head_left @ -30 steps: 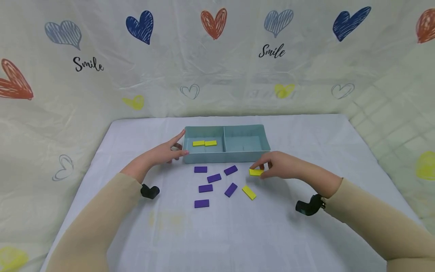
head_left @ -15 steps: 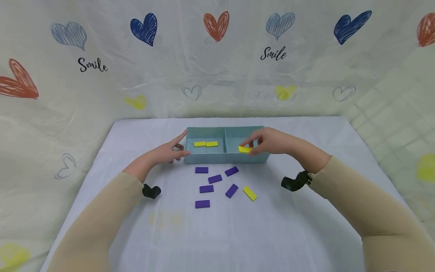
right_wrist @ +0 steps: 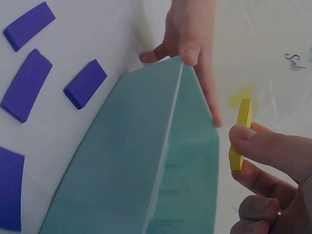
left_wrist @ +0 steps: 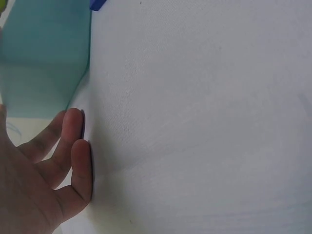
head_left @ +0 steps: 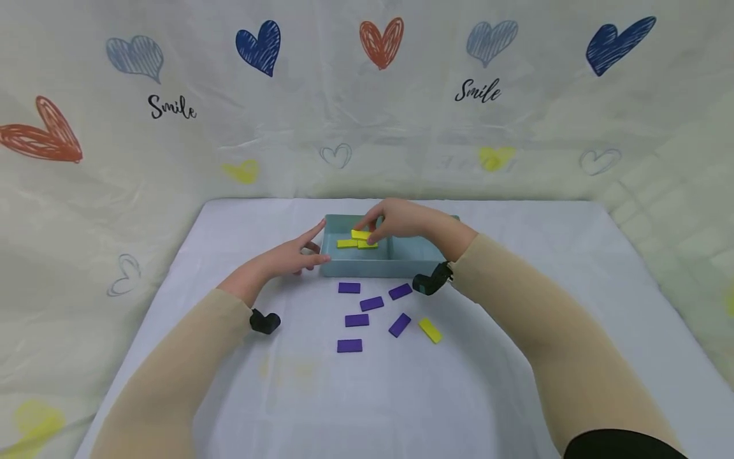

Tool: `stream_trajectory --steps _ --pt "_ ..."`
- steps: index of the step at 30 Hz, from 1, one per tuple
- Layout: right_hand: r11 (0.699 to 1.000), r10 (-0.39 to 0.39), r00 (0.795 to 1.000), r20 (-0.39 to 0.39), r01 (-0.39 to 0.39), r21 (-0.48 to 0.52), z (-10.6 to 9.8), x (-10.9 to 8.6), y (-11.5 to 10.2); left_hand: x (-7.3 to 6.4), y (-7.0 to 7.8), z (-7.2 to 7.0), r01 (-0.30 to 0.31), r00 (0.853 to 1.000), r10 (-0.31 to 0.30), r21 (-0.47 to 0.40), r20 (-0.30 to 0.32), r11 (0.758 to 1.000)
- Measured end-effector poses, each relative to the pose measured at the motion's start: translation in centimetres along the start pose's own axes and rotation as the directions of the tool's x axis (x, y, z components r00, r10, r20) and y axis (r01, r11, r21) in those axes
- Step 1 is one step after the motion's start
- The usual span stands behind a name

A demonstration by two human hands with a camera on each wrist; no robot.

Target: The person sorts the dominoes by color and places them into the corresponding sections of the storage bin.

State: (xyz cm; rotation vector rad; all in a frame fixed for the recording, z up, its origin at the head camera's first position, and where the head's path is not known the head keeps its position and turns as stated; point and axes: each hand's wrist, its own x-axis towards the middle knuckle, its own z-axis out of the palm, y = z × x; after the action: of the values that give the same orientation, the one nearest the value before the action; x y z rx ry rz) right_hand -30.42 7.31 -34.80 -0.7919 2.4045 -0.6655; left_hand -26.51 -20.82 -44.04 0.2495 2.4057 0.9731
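My right hand [head_left: 401, 218] pinches a small yellow rectangular block [head_left: 360, 234] between thumb and fingers, above the left compartment of a teal two-part box [head_left: 373, 268]. In the right wrist view this block [right_wrist: 241, 136] is gripped near its middle, over the box rim. Two more yellow blocks [head_left: 346, 243] lie end to end inside that compartment; the held one partly overlaps them from the head view. At the box's left end, my left hand [head_left: 291, 257] touches the corners with outstretched thumb and index finger; its other fingers are bent, seen in the left wrist view beside the wall.
Several purple blocks [head_left: 357, 320] lie scattered on the white cloth in front of the box. A single yellow block [head_left: 430, 331] lies to their right. Behind the table hangs a sheet [head_left: 321, 102] printed with hearts.
The right hand has carried the yellow block from the cloth at the box's front right, across the right compartment, to above the left one. The left hand stays at the box's end.
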Motion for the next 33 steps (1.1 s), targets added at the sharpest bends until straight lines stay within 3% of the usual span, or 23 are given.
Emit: stream_trajectory --steps 13,33 --pt "0.987 0.04 0.999 0.035 -0.034 -0.159 3.1 5.0 -1.3 0.2 -0.1 -0.1 0.001 1.0 -0.001 -0.021 0.006 1.0" --pt "0.96 0.062 0.998 0.032 -0.05 -0.277 5.9 7.3 -0.2 0.0 -0.1 -0.2 -0.019 1.0 0.019 -0.036 0.006 0.999"
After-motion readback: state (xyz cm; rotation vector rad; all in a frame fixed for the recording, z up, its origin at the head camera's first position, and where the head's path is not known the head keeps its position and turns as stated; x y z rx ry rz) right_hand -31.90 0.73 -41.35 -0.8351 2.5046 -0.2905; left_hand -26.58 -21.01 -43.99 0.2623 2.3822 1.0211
